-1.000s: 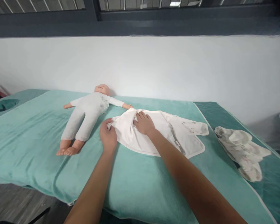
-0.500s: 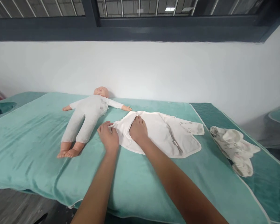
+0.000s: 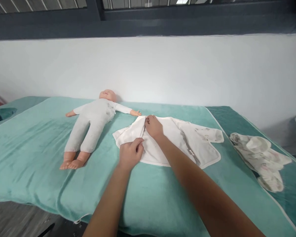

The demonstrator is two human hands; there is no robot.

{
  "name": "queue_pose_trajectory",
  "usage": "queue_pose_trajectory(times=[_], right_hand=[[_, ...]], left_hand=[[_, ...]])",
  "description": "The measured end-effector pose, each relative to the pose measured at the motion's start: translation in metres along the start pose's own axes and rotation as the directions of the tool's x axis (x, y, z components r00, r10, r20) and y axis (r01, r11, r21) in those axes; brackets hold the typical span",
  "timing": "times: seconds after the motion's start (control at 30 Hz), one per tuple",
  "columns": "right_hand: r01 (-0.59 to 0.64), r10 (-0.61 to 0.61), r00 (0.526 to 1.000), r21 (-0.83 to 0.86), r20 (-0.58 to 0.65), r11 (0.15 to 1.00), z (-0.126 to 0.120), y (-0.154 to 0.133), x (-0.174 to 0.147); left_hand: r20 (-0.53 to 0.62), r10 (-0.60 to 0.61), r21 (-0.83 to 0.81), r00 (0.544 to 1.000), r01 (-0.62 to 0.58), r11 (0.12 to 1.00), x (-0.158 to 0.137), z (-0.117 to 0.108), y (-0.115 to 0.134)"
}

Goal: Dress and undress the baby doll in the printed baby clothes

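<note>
A white long-sleeved baby shirt [image 3: 207, 153] with small prints lies spread on the green bed cover, its front open. My right hand [image 3: 155, 127] is closed, with its fingertips pinching the shirt's front edge near the neckline. Lower on the same edge, my left hand [image 3: 131, 153] is closed too, thumb and forefinger together on the cloth. One sleeve stretches to the right, and the other lies by the doll's hand. To the left, a baby doll [image 3: 97, 115] in a white bodysuit rests on its back with arms spread and feet bare.
A bundled printed baby garment [image 3: 263, 158] sits on the darker green strip at the right. The green bed cover [image 3: 34, 158] runs up to a white wall [image 3: 148, 69]. Above is a dark window frame [image 3: 162, 24] with bars behind it.
My left hand has moved right from the sleeve to the front edge. My right hand has come out from under the flap and moved up to the neckline. The view has shifted slightly.
</note>
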State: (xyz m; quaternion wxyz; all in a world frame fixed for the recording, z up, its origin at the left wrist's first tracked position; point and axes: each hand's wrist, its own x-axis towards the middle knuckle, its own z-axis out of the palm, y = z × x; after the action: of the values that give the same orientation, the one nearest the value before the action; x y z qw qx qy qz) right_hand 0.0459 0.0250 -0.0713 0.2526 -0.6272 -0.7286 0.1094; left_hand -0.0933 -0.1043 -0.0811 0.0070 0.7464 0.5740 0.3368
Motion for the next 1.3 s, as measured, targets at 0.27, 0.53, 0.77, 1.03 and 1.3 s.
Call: queue_pose_trajectory(times=[0.27, 0.53, 0.77, 1.03, 1.3], right_hand=[[-0.006, 0.006, 1.0, -0.035, -0.026, 0.999, 0.009, 0.005, 0.026], [0.026, -0.028, 0.999, -0.038, -0.036, 0.999, 0.01, 0.009, 0.037], [0.379, -0.376, 0.919, 0.008, -0.12, 0.925, -0.001, -0.003, 0.005], [0.445, -0.429, 0.885, -0.057, 0.184, 0.894, 0.015, -0.004, -0.007], [0.273, -0.241, 0.956, -0.203, 0.169, 0.94, -0.01, 0.033, -0.027]], left_hand=[[0.011, -0.17, 0.113, 0.985, 0.168, 0.979, 0.002, 0.004, 0.001], [-0.081, -0.11, 0.126, 0.991, 0.119, 0.985, 0.007, 0.003, 0.0], [0.063, 0.076, 0.003, 0.995, -0.076, 0.997, 0.011, 0.004, -0.001], [0.086, 0.002, 0.017, 0.996, -0.003, 1.0, -0.002, 0.005, 0.003], [0.129, -0.043, 0.159, 0.991, 0.022, 0.987, -0.042, -0.007, 0.019]])
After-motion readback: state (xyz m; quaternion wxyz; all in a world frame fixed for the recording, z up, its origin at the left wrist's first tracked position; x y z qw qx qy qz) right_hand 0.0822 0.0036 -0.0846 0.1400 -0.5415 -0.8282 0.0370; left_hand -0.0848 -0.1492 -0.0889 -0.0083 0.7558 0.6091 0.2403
